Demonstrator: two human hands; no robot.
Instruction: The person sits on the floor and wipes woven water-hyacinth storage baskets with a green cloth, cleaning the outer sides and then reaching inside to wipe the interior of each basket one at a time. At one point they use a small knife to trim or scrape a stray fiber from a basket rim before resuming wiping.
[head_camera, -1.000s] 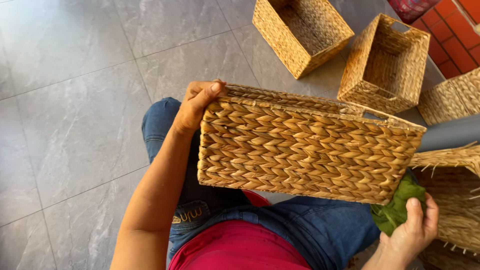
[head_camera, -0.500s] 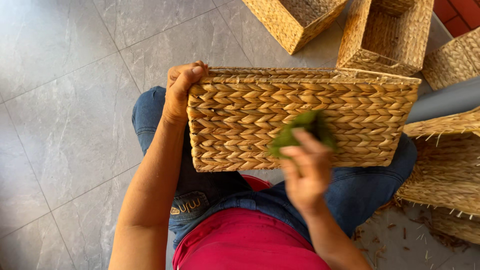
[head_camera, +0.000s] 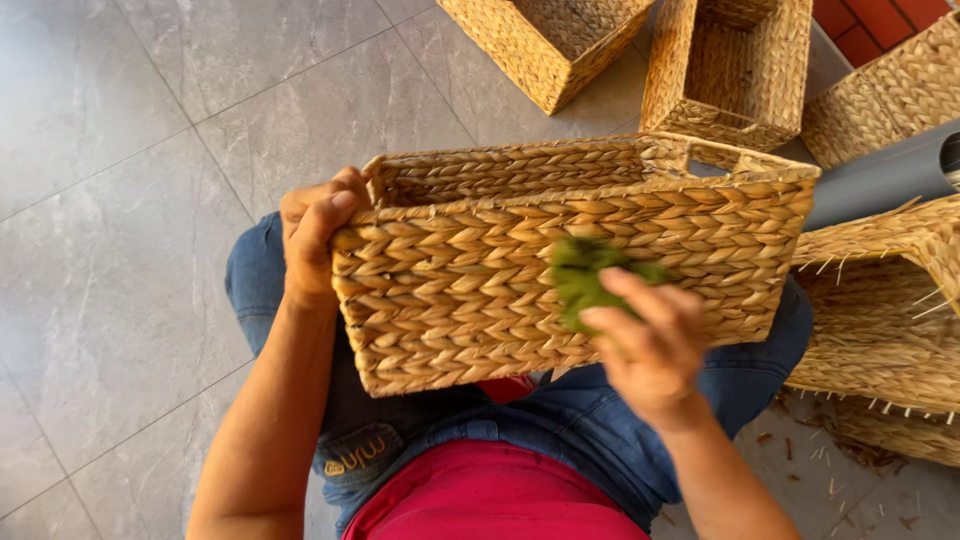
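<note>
Left hand (head_camera: 318, 235) gripping woven basket (head_camera: 480, 300) end, right hand (head_camera: 645, 345) — pressing green pad (head_camera: 580, 280) against its side

A woven basket (head_camera: 480, 290) rests on the person's lap. The left hand (head_camera: 315, 235) grips its left end; the right hand (head_camera: 645, 340) presses a pad (head_camera: 580, 280) against its near side. Beyond it, two baskets (head_camera: 545, 40) (head_camera: 725, 70) stand on the floor (head_camera: 130, 150). More wickerwork (head_camera: 880, 330) lies to its right.

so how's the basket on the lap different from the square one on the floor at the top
The lap basket is long and tipped on its side, gripped by the left hand while the right hand presses a green pad to it. The floor basket is squarer, upright and untouched. Both are tan woven.
</note>
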